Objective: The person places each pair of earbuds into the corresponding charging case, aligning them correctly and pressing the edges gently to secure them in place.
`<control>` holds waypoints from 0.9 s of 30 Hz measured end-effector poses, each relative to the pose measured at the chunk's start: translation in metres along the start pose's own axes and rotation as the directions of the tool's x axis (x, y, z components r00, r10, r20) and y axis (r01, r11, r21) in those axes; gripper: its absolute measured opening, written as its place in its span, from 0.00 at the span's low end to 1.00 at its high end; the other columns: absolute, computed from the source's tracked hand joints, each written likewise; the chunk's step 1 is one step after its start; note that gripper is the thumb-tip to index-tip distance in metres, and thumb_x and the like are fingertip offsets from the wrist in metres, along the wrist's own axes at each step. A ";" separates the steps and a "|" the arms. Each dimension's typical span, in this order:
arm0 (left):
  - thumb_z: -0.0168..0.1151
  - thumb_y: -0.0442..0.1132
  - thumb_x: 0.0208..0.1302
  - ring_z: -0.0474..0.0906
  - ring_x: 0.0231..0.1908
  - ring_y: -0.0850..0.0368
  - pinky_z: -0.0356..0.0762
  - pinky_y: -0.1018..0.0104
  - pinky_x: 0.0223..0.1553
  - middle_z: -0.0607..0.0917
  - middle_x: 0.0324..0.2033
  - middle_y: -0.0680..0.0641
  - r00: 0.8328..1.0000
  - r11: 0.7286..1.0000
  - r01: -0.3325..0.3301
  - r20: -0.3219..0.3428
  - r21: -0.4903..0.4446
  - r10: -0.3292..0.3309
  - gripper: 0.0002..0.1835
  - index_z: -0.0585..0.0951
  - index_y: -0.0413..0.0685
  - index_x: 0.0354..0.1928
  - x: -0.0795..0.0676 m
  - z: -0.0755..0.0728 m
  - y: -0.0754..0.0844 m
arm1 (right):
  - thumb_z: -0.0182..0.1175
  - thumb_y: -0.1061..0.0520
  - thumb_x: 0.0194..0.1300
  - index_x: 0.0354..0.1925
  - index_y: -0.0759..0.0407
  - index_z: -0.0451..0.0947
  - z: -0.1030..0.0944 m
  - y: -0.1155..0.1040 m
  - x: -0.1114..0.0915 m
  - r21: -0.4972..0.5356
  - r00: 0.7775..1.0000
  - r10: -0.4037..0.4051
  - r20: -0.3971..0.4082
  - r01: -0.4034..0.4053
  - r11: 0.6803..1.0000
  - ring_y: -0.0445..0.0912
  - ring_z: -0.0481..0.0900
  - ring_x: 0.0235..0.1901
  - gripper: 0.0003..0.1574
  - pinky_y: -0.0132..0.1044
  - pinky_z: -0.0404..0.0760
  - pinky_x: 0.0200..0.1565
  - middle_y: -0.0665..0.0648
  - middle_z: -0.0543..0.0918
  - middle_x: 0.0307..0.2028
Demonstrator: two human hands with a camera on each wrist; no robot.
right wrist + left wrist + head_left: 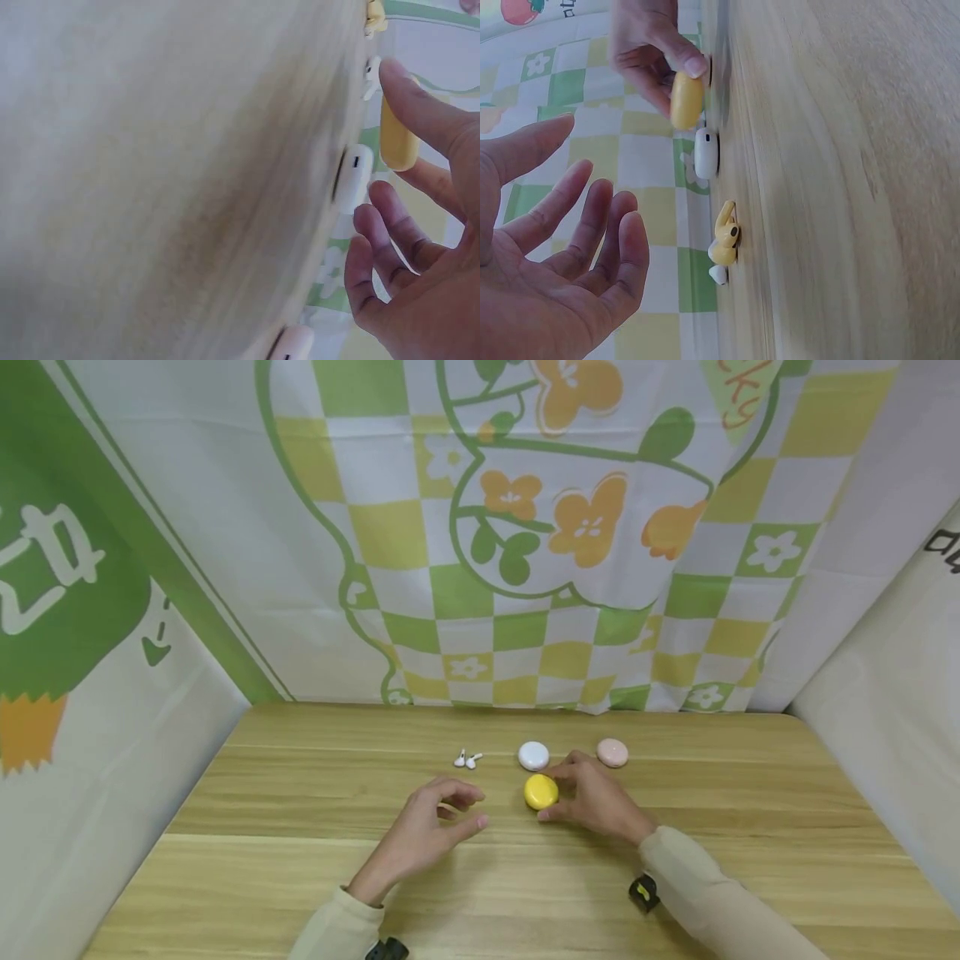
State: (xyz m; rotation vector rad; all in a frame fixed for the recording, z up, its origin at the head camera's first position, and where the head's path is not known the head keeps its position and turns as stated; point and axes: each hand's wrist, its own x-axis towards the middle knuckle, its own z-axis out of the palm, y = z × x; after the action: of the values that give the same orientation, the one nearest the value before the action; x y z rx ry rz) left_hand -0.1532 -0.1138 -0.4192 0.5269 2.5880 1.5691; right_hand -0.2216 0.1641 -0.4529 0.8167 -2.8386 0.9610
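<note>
Yellow rounded case (541, 792) is in the right hand (592, 797), pinched by its rim between thumb and fingers, raised off the table (225, 877) in the left wrist view. Left hand (431, 827): empty, fingers spread and loosely bent, palm side toward the case.

Key relation: case lies straight right of the left fingertips, clear gap between, no contact. Right hand is obviously nearer. No clear long axis from above; edge-on it's a flat puck, broad faces roughly parallel to the table.

White case (533, 756) lies just beyond the yellow one, pink case (612, 753) farther right. Earbuds (461, 759) lie beyond the left hand.
</note>
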 end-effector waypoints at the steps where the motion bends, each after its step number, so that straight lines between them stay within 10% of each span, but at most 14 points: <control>1: 0.70 0.42 0.67 0.78 0.50 0.43 0.79 0.51 0.51 0.82 0.49 0.44 1.000 1.000 -0.002 -0.001 -0.001 0.002 0.15 0.83 0.42 0.51 0.000 0.000 0.000 | 0.83 0.48 0.46 0.54 0.55 0.86 -0.001 -0.002 -0.001 -0.014 1.000 -0.005 -0.013 0.005 1.000 0.44 0.73 0.41 0.36 0.38 0.73 0.42 0.47 0.79 0.41; 14: 0.64 0.49 0.72 0.77 0.48 0.53 0.80 0.58 0.49 0.82 0.48 0.47 1.000 0.999 -0.029 0.006 0.019 0.028 0.18 0.83 0.41 0.52 0.005 0.013 0.005 | 0.84 0.48 0.43 0.56 0.55 0.85 -0.019 -0.032 -0.023 -0.075 0.978 -0.138 -0.156 0.128 0.989 0.43 0.73 0.44 0.41 0.41 0.79 0.45 0.52 0.77 0.42; 27: 0.57 0.53 0.76 0.80 0.47 0.53 0.81 0.58 0.48 0.83 0.49 0.46 0.996 1.000 -0.015 0.089 -0.027 0.017 0.22 0.83 0.40 0.52 0.016 0.029 0.018 | 0.86 0.46 0.37 0.52 0.57 0.87 -0.021 -0.053 -0.036 -0.181 0.904 -0.345 -0.254 0.306 0.935 0.43 0.74 0.42 0.41 0.41 0.78 0.43 0.51 0.78 0.42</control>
State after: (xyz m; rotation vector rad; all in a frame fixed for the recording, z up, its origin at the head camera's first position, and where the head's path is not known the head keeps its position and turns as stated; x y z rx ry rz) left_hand -0.1573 -0.0762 -0.4153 0.6024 2.5006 1.5444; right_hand -0.1674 0.1574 -0.4132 1.0071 -2.3936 0.7560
